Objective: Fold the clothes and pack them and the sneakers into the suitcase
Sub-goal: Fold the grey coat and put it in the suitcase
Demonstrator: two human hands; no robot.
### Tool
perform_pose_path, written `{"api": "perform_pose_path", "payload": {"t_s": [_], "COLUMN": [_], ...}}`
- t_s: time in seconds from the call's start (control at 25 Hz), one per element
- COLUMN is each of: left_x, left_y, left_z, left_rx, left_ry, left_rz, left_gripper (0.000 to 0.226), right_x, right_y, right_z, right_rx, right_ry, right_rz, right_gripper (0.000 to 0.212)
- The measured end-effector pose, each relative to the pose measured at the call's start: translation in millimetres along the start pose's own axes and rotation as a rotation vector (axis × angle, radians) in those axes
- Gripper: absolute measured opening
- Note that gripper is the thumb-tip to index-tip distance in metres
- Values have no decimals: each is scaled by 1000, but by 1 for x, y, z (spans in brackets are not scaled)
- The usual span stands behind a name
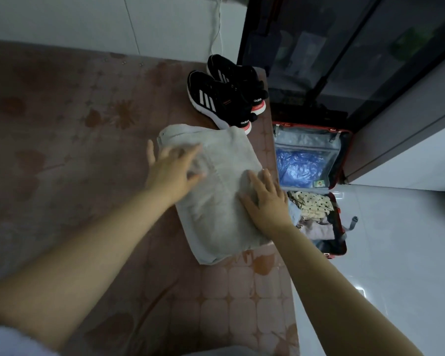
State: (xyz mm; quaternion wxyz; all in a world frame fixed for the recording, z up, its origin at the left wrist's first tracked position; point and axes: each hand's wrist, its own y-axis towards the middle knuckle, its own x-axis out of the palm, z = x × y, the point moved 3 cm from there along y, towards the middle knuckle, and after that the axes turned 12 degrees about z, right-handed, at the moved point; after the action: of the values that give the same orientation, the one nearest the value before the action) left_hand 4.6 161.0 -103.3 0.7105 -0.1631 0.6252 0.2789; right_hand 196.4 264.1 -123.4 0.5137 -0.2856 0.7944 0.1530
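A folded grey garment [217, 219] lies on the pink bed [88, 140] near its right edge. My left hand [171, 168] rests flat on the garment's upper left part, fingers spread and blurred. My right hand [266, 199] presses flat on its right side. A pair of black sneakers [224, 96] with white stripes stands on the bed just beyond the garment. On the floor to the right of the bed, a red suitcase [341, 155] lies open, with a blue bag behind its mesh lid pocket and folded clothes [312, 209], one polka-dotted, in the near half.
A dark glass-fronted cabinet [344, 60] stands behind the suitcase. White tiled floor [396, 253] stretches right of the bed. A white wall [113, 21] and a hanging white cable [217, 29] lie beyond the bed.
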Motion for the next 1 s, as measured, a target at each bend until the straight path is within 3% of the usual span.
{"api": "perform_pose_path", "payload": {"t_s": [0.08, 0.16, 0.24, 0.32, 0.44, 0.52, 0.6, 0.68, 0.92, 1.0], "left_x": [-10, -2, 18, 34, 40, 36, 33, 32, 62, 58], "left_y": [40, 74, 89, 91, 83, 75, 59, 32, -62, -88], "left_z": [-21, -35, -38, -39, -39, -37, -35, -35, -14, 44], "left_rx": [-62, -131, -120, -85, -117, -161, -267, -391, -710, -843], "left_ry": [-65, -168, -196, -130, -36, -40, -160, -314, -440, -513], "left_rz": [55, -66, -258, -386, -453, -453, -511, -585, -574, -511], "left_gripper": [73, 88, 100, 103, 110, 104, 103, 103, 117, 101], "right_x": [-17, -20, -5, 12, 31, 36, 35, 24, -13, -27], "right_y": [-36, -85, -116, -125, -109, -97, -92, -92, -95, -99], "right_z": [1, -2, -15, -33, -35, -25, -1, 26, 123, 170], "right_rx": [110, 394, 687, 899, 915, 1047, 1143, 1145, 1016, 971], "right_ry": [129, 447, 808, 977, 1115, 1094, 1051, 1074, 1145, 1179], "right_rz": [266, 347, 143, -126, -97, -31, -12, -15, -192, -312], "right_gripper": [66, 71, 76, 84, 84, 92, 91, 75, 48, 42]}}
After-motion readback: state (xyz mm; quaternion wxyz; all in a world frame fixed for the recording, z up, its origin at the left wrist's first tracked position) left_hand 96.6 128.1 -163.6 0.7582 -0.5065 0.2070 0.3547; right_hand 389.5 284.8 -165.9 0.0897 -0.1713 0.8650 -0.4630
